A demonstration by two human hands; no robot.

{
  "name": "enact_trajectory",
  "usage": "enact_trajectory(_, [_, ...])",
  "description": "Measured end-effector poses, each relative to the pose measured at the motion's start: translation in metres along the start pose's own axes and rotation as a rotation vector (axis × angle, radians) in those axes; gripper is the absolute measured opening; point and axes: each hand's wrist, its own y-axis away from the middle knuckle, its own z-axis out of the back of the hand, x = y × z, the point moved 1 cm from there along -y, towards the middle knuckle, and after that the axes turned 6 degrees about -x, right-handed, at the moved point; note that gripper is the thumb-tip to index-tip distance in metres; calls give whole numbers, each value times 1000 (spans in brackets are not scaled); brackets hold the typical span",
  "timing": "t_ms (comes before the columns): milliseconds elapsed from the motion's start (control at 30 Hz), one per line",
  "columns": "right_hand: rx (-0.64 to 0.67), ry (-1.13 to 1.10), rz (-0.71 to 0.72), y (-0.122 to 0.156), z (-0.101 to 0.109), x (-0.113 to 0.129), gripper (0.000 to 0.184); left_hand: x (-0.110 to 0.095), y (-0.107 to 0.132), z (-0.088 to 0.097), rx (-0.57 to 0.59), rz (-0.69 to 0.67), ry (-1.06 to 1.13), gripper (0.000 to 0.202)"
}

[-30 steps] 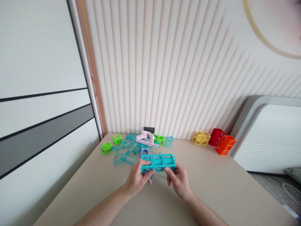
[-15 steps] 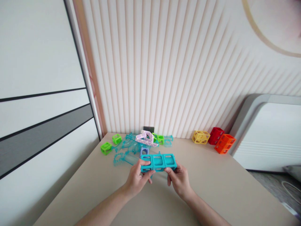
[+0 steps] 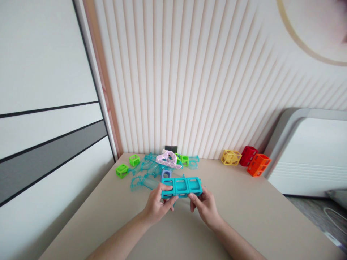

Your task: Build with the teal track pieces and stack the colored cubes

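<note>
Left hand [image 3: 156,206]: fingers are grasping turquoise blocks [image 3: 181,185], left end.
Right hand [image 3: 204,207]: fingers are grasping the right end.

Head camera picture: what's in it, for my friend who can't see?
A person's left hand and right hand hold a row of three joined teal plastic frame cubes over a beige table. Farther back lie see-through teal pieces, a pale purple angular piece and bright green frame cubes; yellow, red and orange frame blocks stand toward the right.
</note>
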Motion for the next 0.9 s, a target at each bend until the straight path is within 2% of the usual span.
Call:
enact_trajectory(367, [-53, -15, 7, -2, -4, -1, 44, -1, -3, -1, 6, -73, 9, 29])
enact_trajectory(633, [-19, -17, 22, -1, -2, -2, 44, 5, 0, -2, -2, -90, -3, 28])
enact_trajectory(900, [-43, 3, -44, -4, -4, 1, 47, 0, -2, -2, -6, -47, -38, 28])
